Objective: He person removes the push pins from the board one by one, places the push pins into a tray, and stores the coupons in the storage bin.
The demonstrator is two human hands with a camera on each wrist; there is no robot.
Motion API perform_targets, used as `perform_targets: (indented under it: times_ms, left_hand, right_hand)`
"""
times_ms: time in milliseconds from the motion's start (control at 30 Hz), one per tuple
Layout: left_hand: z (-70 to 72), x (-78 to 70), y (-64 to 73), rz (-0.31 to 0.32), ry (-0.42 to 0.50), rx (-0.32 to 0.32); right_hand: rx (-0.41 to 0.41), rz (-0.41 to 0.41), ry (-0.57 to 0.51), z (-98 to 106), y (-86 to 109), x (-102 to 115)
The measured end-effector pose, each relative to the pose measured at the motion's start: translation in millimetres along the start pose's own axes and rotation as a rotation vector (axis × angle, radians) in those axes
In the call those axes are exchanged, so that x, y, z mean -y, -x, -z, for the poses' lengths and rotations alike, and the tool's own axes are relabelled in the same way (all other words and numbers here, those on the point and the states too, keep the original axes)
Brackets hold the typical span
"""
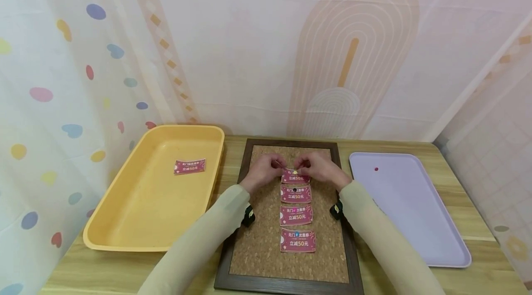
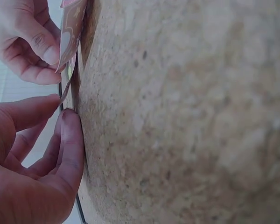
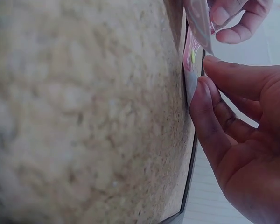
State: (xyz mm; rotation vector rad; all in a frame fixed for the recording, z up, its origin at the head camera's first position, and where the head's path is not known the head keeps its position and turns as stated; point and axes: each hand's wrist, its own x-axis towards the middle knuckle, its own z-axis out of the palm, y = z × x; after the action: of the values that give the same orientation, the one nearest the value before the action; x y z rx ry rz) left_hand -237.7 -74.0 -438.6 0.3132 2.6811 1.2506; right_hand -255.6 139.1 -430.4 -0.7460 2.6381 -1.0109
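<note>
Several pink paper coupons stand in a column on the cork board (image 1: pixel 257 239), each bearing a small coloured push pin. At the top of the column, a coupon (image 1: pixel 299 179) carries a yellow push pin (image 1: pixel 295 172). My left hand (image 1: pixel 266 169) pinches this coupon's left edge between thumb and finger, seen close up in the left wrist view. Opposite it, my right hand (image 1: pixel 317 167) holds the right edge, thumb tip against the paper in the right wrist view. Below lies a coupon with a black push pin (image 1: pixel 294 189); its curled edge (image 2: pixel 74 28) lifts off the cork.
To the left, a yellow tray (image 1: pixel 149 221) contains one loose coupon (image 1: pixel 189 166). A lilac tray (image 1: pixel 415 202) on the right holds a small red push pin (image 1: pixel 376 169). The board's dark frame (image 1: pixel 291 283) lies on a wooden table (image 1: pixel 104 267), with a patterned curtain behind.
</note>
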Motion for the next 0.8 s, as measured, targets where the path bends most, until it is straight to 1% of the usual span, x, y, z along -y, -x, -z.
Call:
perform_targets:
  times_ms: [200,400,600,800]
  left_hand:
    - [-0.6,1.7,-0.6,-0.022,-0.023,-0.020]
    - [-0.9,2.4,-0.5,-0.030,-0.027,-0.025]
    - [-1.6,4.2,-1.0,-0.022,-0.030,-0.021]
    - [-1.8,4.9,-1.5,0.004,-0.021,-0.015]
  right_hand:
    - [0.011,-0.038,-0.032,-0.7,-1.7,-0.6]
    - [0.028,-0.053,-0.049,-0.9,-2.4,0.6]
    - [0.045,-0.056,-0.029,-0.4,-3.5,1.5]
    - [0.049,-0.070,-0.016,-1.8,-5.4,0.9]
